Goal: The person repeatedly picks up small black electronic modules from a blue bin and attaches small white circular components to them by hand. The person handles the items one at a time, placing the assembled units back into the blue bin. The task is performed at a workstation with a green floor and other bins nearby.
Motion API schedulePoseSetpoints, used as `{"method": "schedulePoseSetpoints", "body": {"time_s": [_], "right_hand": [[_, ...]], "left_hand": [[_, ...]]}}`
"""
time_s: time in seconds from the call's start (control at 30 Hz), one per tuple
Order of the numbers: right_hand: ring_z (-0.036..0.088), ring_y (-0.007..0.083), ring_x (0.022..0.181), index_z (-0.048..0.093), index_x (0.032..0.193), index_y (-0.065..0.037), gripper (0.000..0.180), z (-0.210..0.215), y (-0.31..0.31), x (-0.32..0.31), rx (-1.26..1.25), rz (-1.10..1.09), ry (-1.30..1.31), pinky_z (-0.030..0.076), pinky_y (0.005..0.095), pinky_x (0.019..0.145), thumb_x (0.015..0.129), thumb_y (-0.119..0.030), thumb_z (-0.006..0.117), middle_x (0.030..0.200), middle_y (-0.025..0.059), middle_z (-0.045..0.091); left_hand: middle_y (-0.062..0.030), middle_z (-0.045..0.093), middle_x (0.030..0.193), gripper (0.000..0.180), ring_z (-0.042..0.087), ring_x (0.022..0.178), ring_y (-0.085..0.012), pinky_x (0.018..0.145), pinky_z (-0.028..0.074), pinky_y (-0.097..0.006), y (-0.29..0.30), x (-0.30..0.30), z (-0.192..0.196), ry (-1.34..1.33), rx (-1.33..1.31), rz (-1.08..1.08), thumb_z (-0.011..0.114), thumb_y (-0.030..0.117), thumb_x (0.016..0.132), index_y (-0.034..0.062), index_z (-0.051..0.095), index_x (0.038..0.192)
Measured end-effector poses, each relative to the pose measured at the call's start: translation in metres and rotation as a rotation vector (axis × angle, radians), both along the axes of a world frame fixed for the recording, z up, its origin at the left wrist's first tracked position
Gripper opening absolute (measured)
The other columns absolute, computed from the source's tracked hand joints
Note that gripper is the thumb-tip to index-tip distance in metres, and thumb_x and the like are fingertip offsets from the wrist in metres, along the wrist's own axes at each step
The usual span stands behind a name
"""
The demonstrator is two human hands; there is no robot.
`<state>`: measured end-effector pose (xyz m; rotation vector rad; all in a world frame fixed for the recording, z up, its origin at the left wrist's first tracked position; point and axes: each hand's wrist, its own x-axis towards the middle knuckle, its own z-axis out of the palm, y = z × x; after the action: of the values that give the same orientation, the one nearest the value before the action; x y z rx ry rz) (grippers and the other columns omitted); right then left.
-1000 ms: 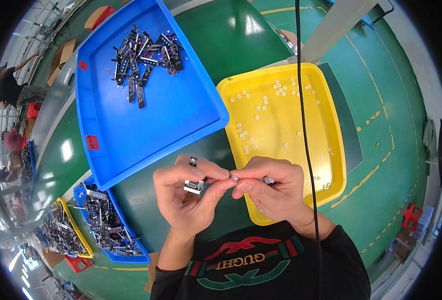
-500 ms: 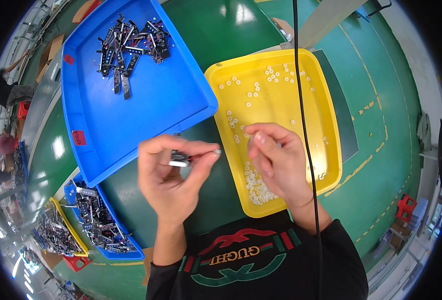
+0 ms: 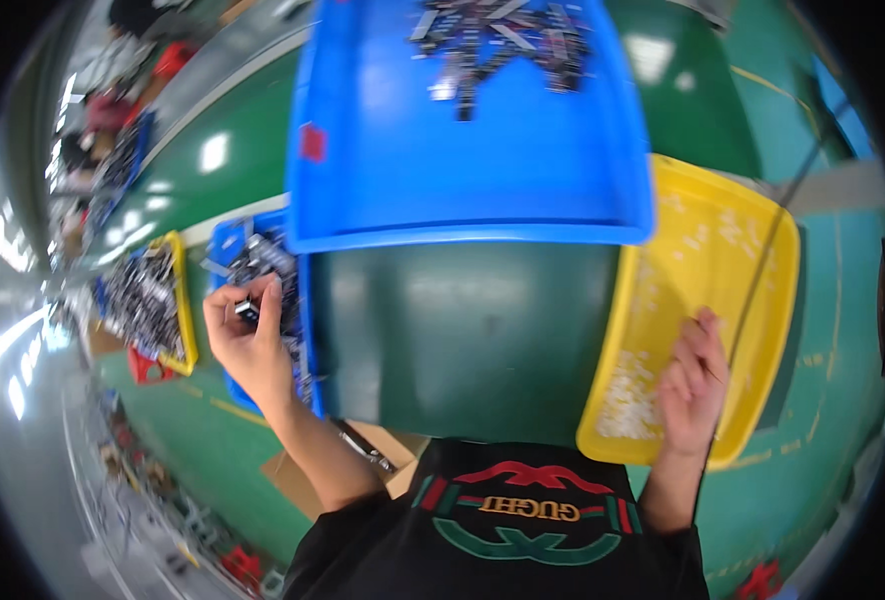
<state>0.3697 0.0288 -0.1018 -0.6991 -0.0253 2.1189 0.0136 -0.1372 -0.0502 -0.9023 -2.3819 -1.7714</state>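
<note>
The left hand, curled around a small black-and-silver part, hovers over the narrow blue bin – while the right hand bends loosely over the yellow tray, whether gripping anything I cannot tell.

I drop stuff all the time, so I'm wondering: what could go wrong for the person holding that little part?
The left hand pinches a small black-and-silver part over a crowded blue bin, so if it slipped, it might get lost among the jumbled pieces. The right hand is over the yellow tray, near a heap of little white rings, so a bump might scatter some.
</note>
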Motion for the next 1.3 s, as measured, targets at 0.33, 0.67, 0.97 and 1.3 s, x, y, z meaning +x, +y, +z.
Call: {"method": "schedulePoseSetpoints", "body": {"time_s": [0.33, 0.67, 0.97, 1.3], "right_hand": [[0.031, 0.0025, 0.043, 0.048, 0.111, 0.001, 0.021, -0.002, 0.003, -0.006, 0.15, 0.114, -0.061, 0.025, 0.0156, 0.033, 0.094, -0.008, 0.04, 0.087, 0.0071, 0.054], [0.031, 0.0032, 0.042, 0.055, 0.099, -0.005, 0.018, 0.013, 0.006, -0.003, 0.138, 0.075, -0.111, 0.025, 0.0165, 0.035, 0.095, -0.018, 0.045, 0.075, 0.0012, 0.053], [0.031, 0.0043, 0.042, 0.053, 0.096, -0.005, 0.017, 0.015, 0.008, 0.002, 0.064, 0.02, -0.087, 0.024, 0.018, 0.037, 0.094, -0.02, 0.046, 0.06, -0.0031, 0.038], [0.033, 0.0048, 0.042, 0.053, 0.094, -0.003, 0.014, 0.017, 0.009, 0.004, 0.075, -0.003, -0.031, 0.025, 0.0179, 0.037, 0.092, -0.017, 0.049, 0.06, -0.0015, 0.042]], "left_hand": [[-0.006, 0.059, 0.087, 0.021, 0.054, 0.078, -0.0091, 0.068, 0.042, -0.021, -0.06, -0.074, 0.028, 0.148, -0.465, 0.179, 0.061, 0.007, 0.084, -0.0009, 0.053, 0.102], [-0.016, 0.063, 0.09, 0.03, 0.06, 0.082, -0.0293, 0.074, 0.045, -0.039, -0.026, -0.06, 0.036, 0.744, -0.845, 0.204, 0.063, 0.019, 0.081, 0.0046, 0.059, 0.107], [-0.0152, 0.065, 0.079, 0.033, 0.063, 0.07, -0.0257, 0.064, 0.047, -0.033, 0.179, 0.032, -0.004, 0.504, -0.779, -0.57, 0.065, 0.024, 0.081, 0.0043, 0.055, 0.106], [-0.0181, 0.064, 0.08, 0.051, 0.063, 0.075, -0.0332, 0.066, 0.048, -0.041, 0.235, -0.006, -0.043, 0.478, -0.846, -0.584, 0.072, 0.024, 0.074, 0.0036, 0.045, 0.112]]}}
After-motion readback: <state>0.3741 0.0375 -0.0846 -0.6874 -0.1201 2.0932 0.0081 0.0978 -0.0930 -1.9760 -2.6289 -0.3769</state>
